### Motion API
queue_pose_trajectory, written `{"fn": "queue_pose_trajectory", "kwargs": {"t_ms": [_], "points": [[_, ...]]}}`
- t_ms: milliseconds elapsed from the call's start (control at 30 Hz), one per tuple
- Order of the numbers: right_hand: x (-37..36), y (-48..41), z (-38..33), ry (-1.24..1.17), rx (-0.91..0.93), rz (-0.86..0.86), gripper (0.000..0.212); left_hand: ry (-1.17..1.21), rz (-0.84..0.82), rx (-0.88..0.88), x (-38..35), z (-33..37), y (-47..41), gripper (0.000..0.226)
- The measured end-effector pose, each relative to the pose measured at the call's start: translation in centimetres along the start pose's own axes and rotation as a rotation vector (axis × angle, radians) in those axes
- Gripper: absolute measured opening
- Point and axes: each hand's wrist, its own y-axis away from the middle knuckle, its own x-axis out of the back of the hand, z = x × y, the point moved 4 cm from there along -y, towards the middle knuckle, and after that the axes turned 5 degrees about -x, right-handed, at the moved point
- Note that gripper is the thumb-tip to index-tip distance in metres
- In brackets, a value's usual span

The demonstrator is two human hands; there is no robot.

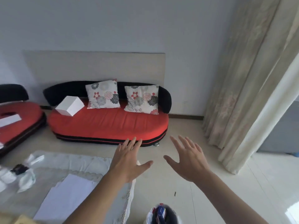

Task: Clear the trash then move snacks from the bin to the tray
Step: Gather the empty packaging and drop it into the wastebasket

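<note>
Both my hands are held out in front of me, palms down, fingers spread and holding nothing. My left hand (129,160) hovers over the right end of the cloth-covered table (77,164). My right hand (188,160) is in the air over the floor. Crumpled white wrappers (26,177) and a small black object (20,168) lie at the table's left end. A white sheet (66,198) lies flat on the table near me. Below my arms, at the bottom edge, stands a bin with a white liner (161,214) holding colourful packets.
A red and black sofa (106,123) with two flowered cushions and a white box (69,105) stands against the far wall. A second red seat (17,120) is at the left. Curtains (242,94) hang on the right. Pale tiled floor lies between table and sofa.
</note>
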Motion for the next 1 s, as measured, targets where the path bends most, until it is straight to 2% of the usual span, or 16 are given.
{"fn": "queue_pose_trajectory", "kwargs": {"t_ms": [100,267,633,733,867,1000], "points": [[2.1,-0.2,-3.0,-0.023,0.129,0.051,0.087,-0.01,0.081,0.098,3.5,-0.8,3.9,0.1],[2.1,0.7,-10.4,-0.07,0.317,-0.016,0.082,-0.037,0.154,0.299,7.5,-4.2,13.3,0.099],[0.9,9.2,-35.6,-0.154,0.77,-0.096,0.08,-0.144,0.287,0.86,13.9,-15.2,40.8,0.097],[0.0,13.2,-42.5,-0.179,0.869,-0.111,0.079,-0.149,0.327,0.956,15.0,-17.5,47.9,0.096],[-1.5,18.9,-50.7,-0.199,0.961,-0.145,0.081,-0.187,0.398,1.018,16.9,-19.8,56.2,0.085],[-1.6,23.7,-58.0,-0.246,1.014,-0.117,0.077,-0.195,0.391,1.082,19.5,-22.5,62.3,0.091]]}}
